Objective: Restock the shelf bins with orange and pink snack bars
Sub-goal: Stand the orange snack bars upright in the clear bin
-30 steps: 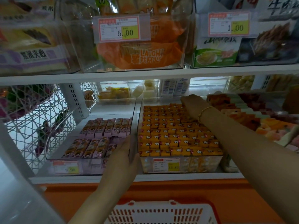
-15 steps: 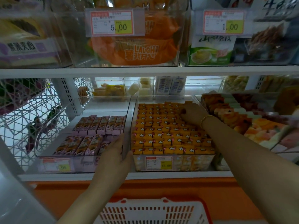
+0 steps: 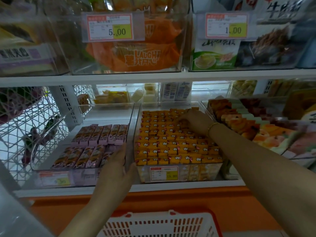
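Note:
Two clear bins stand side by side on the lower shelf. The right bin (image 3: 213, 171) is packed with rows of orange snack bars (image 3: 167, 144). The left bin (image 3: 56, 177) holds two rows of pink snack bars (image 3: 100, 134). My left hand (image 3: 116, 165) grips the front corner where the two bins meet, thumb on the orange bin's side. My right hand (image 3: 193, 118) reaches to the back right of the orange bin, palm down with fingers curled onto the bars; whether it pinches one is hidden.
A red and white basket (image 3: 159, 224) sits below the shelf edge. A tray of mixed orange and pink sweets (image 3: 256, 127) lies right of the orange bin. A white wire rack (image 3: 25, 125) stands at the left. The upper shelf (image 3: 153, 76) overhangs, carrying bins with price tags.
My right hand has drawn forward and left from the bin's far back corner, settling lower on the orange bars. The left hand has stayed at the bins' front corner.

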{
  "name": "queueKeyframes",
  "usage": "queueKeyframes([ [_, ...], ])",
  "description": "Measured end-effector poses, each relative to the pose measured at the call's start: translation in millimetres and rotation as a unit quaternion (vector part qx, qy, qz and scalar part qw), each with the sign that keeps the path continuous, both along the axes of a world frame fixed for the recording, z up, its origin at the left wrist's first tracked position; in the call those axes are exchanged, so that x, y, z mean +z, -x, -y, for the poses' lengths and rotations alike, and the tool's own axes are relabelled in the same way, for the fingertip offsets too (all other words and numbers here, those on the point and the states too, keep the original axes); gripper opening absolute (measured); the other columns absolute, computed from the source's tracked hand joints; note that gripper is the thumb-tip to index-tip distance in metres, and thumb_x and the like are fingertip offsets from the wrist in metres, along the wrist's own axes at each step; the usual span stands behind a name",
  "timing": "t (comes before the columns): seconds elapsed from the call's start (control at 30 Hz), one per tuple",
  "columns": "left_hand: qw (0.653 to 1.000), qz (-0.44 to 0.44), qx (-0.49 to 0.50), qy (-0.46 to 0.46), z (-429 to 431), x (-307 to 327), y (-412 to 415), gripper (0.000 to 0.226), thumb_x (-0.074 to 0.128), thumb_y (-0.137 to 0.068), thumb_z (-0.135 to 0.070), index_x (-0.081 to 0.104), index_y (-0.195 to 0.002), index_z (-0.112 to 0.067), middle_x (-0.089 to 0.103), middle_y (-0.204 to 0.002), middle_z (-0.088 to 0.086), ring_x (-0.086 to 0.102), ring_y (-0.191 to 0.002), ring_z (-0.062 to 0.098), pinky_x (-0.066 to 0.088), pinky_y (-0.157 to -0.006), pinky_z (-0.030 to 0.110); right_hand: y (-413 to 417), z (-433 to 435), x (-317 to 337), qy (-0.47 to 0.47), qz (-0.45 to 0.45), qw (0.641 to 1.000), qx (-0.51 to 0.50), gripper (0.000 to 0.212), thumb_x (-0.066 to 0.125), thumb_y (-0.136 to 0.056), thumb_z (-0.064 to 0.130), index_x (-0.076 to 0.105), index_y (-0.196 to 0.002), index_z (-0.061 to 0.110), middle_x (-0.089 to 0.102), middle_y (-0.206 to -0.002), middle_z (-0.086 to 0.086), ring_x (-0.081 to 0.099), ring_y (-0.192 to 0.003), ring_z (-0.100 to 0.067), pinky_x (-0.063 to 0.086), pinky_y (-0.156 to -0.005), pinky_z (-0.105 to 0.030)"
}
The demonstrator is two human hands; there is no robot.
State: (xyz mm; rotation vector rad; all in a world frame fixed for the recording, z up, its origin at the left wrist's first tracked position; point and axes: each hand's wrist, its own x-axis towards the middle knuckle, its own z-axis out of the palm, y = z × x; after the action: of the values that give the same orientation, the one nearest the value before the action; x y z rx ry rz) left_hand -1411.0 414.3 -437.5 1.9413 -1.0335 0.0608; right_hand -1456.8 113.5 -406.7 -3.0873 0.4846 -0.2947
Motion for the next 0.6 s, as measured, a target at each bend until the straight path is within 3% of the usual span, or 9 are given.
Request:
queueKeyframes([
  [0.13,1.0,0.002,0.002,0.006,0.8,1.5,1.6,0.06,0.054,-0.09,-0.001,0.029,-0.104,-0.053,0.035,-0.093,-0.039,0.04,-0.081,-0.022,0.031,-0.068,-0.007,4.2,-3.2,3.4,0.053,0.068,0.996,-0.037,0.032,0.044,-0.098,0.016,0.06,-0.125,0.019,0.055,-0.119,-0.012,0.055,-0.106,-0.026,0.041,-0.086,-0.029],
  [0.23,1.0,-0.004,0.017,0.008,1.6,-0.3,5.5,0.049,0.052,-0.091,0.0,0.042,-0.114,-0.042,0.039,-0.093,-0.033,0.042,-0.086,-0.018,0.03,-0.07,-0.006,15.8,-12.0,10.1,0.101,0.094,0.989,-0.053,0.029,0.044,-0.097,0.018,0.066,-0.116,0.02,0.059,-0.112,-0.006,0.059,-0.1,-0.023,0.046,-0.081,-0.031],
  [0.33,0.999,0.014,0.04,0.001,2.2,1.0,12.2,0.041,0.052,-0.092,-0.006,0.048,-0.131,-0.019,0.04,-0.113,-0.022,0.038,-0.109,-0.005,0.029,-0.087,0.008,32.1,-31.0,22.2,0.164,0.167,0.972,-0.032,0.017,0.064,-0.084,0.007,0.073,-0.097,0.014,0.064,-0.097,-0.007,0.065,-0.081,-0.025,0.052,-0.061,-0.03],
  [0.4,0.999,0.013,0.038,0.024,1.4,6.2,18.2,0.045,0.053,-0.093,-0.008,0.045,-0.134,-0.026,0.036,-0.116,-0.029,0.03,-0.109,-0.013,0.024,-0.094,0.003,42.2,-45.1,35.3,0.159,0.248,0.956,0.01,0.017,0.074,-0.072,0.002,0.075,-0.086,0.012,0.067,-0.087,-0.009,0.066,-0.07,-0.027,0.052,-0.054,-0.029],
  [0.47,0.997,-0.058,0.01,0.058,1.2,10.8,25.3,0.042,0.056,-0.092,-0.011,0.049,-0.129,-0.03,0.044,-0.12,-0.033,0.041,-0.106,-0.017,0.029,-0.095,0.0,50.8,-67.1,58.3,0.055,0.291,0.955,-0.004,0.013,0.068,-0.083,0.012,0.075,-0.093,0.017,0.069,-0.096,-0.007,0.065,-0.084,-0.026,0.052,-0.071,-0.031],
  [0.5,0.99,-0.12,-0.006,0.069,0.8,11.8,27.8,0.044,0.059,-0.091,-0.013,0.05,-0.131,-0.027,0.05,-0.126,-0.026,0.046,-0.112,-0.012,0.035,-0.099,0.008,55.6,-76.3,68.5,-0.016,0.291,0.956,-0.033,0.014,0.066,-0.086,0.019,0.075,-0.096,0.02,0.07,-0.1,-0.004,0.064,-0.089,-0.022,0.05,-0.079,-0.031],
  [0.53,0.979,-0.188,-0.021,0.079,0.6,11.9,29.6,0.048,0.063,-0.089,-0.018,0.05,-0.135,-0.024,0.053,-0.131,-0.017,0.049,-0.117,-0.004,0.04,-0.1,0.017,59.8,-85.5,77.9,-0.085,0.285,0.953,-0.057,0.012,0.066,-0.087,0.022,0.075,-0.095,0.022,0.07,-0.098,-0.001,0.064,-0.089,-0.018,0.05,-0.082,-0.029],
  [0.6,0.959,-0.271,-0.04,0.07,-1.3,12.7,31.8,0.05,0.068,-0.084,-0.033,0.053,-0.131,-0.025,0.057,-0.128,-0.012,0.054,-0.115,0.002,0.044,-0.091,0.018,67.1,-103.3,93.9,-0.245,0.279,0.927,-0.056,0.003,0.071,-0.083,0.021,0.074,-0.082,0.022,0.072,-0.084,0.002,0.067,-0.08,-0.017,0.055,-0.08,-0.031],
])
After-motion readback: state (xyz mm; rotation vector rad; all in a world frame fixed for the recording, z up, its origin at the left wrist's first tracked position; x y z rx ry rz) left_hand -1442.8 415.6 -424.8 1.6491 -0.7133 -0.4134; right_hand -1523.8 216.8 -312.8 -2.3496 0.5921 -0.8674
